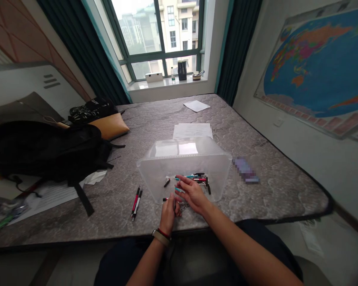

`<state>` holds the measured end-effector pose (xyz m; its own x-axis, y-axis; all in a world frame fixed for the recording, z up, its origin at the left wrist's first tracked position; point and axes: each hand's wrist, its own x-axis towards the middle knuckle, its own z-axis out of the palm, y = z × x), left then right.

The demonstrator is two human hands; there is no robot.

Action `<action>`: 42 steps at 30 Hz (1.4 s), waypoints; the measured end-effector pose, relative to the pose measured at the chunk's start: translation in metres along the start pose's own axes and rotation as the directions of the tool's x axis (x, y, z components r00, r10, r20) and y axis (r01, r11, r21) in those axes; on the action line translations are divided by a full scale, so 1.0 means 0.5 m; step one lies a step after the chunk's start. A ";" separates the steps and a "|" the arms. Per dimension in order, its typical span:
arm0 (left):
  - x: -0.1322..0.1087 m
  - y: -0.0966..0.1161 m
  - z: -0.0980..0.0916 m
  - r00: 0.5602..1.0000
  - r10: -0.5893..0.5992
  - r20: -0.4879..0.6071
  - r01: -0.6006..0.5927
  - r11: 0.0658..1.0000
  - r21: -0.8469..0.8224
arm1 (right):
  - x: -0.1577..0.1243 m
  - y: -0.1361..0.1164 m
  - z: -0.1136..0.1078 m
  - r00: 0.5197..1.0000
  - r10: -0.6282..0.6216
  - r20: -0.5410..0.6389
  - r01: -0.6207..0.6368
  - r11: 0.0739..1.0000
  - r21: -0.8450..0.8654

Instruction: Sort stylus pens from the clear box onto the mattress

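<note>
A clear plastic bin (155, 163) stands on the grey mattress (268, 167) in front of me, with several pens (197, 178) lying in its bottom. My left hand (168, 214) is at the bin's near edge, fingers curled around a dark pen that points up. My right hand (192, 194) reaches over the near rim into the bin, fingers pinched on a teal pen. Two pens, one red and one black (136, 202), lie on the mattress left of the bin.
A black backpack (44, 151) and an orange pillow (111, 125) lie at the left, with papers (50, 196) beneath. White sheets (192, 130) lie beyond the bin. A blurred small object (245, 171) sits to the right. A world map (319, 63) hangs on the right wall.
</note>
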<state>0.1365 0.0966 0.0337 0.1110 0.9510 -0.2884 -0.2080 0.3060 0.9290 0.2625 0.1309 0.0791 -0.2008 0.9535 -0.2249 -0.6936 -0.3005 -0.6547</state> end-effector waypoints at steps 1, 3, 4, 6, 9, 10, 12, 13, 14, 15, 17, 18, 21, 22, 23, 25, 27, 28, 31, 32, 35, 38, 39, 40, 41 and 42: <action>0.003 0.003 0.001 1.000 0.001 -0.007 -0.001 1.000 -0.004 | 0.001 0.001 -0.001 1.000 0.004 -0.002 -0.004 0.999 -0.036; 0.008 0.011 0.002 1.000 0.000 -0.028 0.000 1.000 -0.010 | 0.004 0.004 -0.004 1.000 0.002 -0.019 -0.004 0.996 -0.094; 0.011 0.015 0.002 0.999 -0.005 -0.042 0.005 1.000 -0.012 | 0.005 0.006 -0.006 0.999 -0.003 -0.036 -0.001 0.994 -0.108; 0.013 0.021 0.001 0.998 -0.017 -0.068 0.016 1.000 -0.016 | 0.006 0.007 -0.008 0.998 -0.012 -0.062 0.006 0.994 -0.108; 0.013 0.027 0.000 0.996 -0.025 -0.087 0.023 1.000 -0.018 | 0.009 0.000 -0.009 0.999 -0.019 -0.047 0.014 0.994 -0.107; 0.011 0.028 0.000 0.996 -0.022 -0.091 0.021 1.000 -0.014 | 0.010 -0.005 -0.009 0.999 -0.021 -0.031 0.018 0.993 -0.115; 0.009 0.027 0.001 0.995 -0.007 -0.097 0.008 1.000 0.012 | 0.013 -0.017 -0.010 1.000 -0.028 -0.005 0.027 0.990 -0.138; 0.007 0.027 0.002 0.995 0.005 -0.098 -0.002 1.000 0.031 | 0.014 -0.023 -0.011 0.999 -0.033 -0.002 0.033 0.989 -0.147; 0.006 0.026 0.003 0.995 0.020 -0.098 -0.015 0.999 0.053 | 0.015 -0.028 -0.013 0.999 -0.042 -0.005 0.041 0.988 -0.150; 0.005 0.025 0.003 0.995 0.035 -0.094 -0.028 0.997 0.073 | 0.015 -0.032 -0.015 0.999 -0.052 -0.013 0.049 0.988 -0.146; 0.003 0.025 0.005 0.995 0.061 -0.078 -0.053 0.993 0.107 | 0.015 -0.038 -0.020 0.997 -0.073 -0.034 0.068 0.990 -0.123; 0.003 0.025 0.005 0.995 0.071 -0.069 -0.062 0.991 0.120 | 0.015 -0.039 -0.023 0.996 -0.081 -0.043 0.076 0.991 -0.112; 0.002 0.025 0.006 0.994 0.097 -0.048 -0.089 0.986 0.141 | 0.015 -0.037 -0.027 0.994 -0.096 -0.055 0.088 0.986 -0.138; 0.002 0.026 0.007 0.994 0.105 -0.041 -0.099 0.985 0.141 | 0.016 -0.036 -0.027 0.993 -0.101 -0.054 0.090 0.981 -0.170; 0.001 0.026 0.007 0.993 0.113 -0.032 -0.108 0.984 0.140 | 0.016 -0.034 -0.027 0.993 -0.103 -0.050 0.091 0.975 -0.203; 0.000 0.028 0.009 0.992 0.127 -0.017 -0.123 0.982 0.146 | 0.015 -0.032 -0.025 0.995 -0.095 -0.035 0.083 0.965 -0.250; -0.003 0.030 0.011 0.992 0.129 -0.016 -0.125 0.980 0.155 | 0.013 -0.031 -0.022 0.997 -0.075 -0.021 0.067 0.964 -0.258; -0.004 0.031 0.012 0.992 0.126 -0.021 -0.121 0.980 0.157 | 0.012 -0.030 -0.020 0.998 -0.067 -0.016 0.061 0.965 -0.257; -0.005 0.031 0.014 0.993 0.116 -0.037 -0.110 0.983 0.150 | 0.009 -0.029 -0.017 0.998 -0.060 -0.010 0.056 0.968 -0.246; -0.004 0.030 0.014 0.993 0.115 -0.038 -0.108 0.983 0.146 | 0.008 -0.028 -0.016 0.998 -0.063 -0.011 0.059 0.969 -0.241; -0.003 0.027 0.012 0.993 0.115 -0.041 -0.108 0.984 0.141 | 0.008 -0.025 -0.017 0.997 -0.076 -0.014 0.071 0.970 -0.234; -0.001 0.025 0.007 0.991 0.123 -0.046 -0.116 0.984 0.132 | 0.008 -0.024 -0.017 0.996 -0.084 -0.011 0.079 0.964 -0.252; 0.000 0.025 0.006 0.990 0.130 -0.046 -0.123 0.984 0.130 | 0.008 -0.024 -0.017 0.996 -0.085 -0.009 0.080 0.962 -0.260; 0.000 0.025 0.005 0.990 0.136 -0.043 -0.130 0.983 0.130 | 0.008 -0.024 -0.016 0.996 -0.086 -0.007 0.081 0.961 -0.266; 0.000 0.026 0.004 0.989 0.143 -0.040 -0.137 0.981 0.134 | 0.008 -0.024 -0.016 0.996 -0.087 -0.005 0.083 0.959 -0.270; 0.000 0.027 0.004 0.988 0.149 -0.037 -0.142 0.980 0.142 | 0.008 -0.024 -0.015 0.996 -0.090 -0.004 0.085 0.959 -0.271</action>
<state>0.1357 0.1008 0.0465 0.0432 0.9869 -0.1555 -0.0812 0.1586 0.9840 0.2753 0.1381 0.0805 -0.1346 0.9765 -0.1681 -0.4944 -0.2132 -0.8427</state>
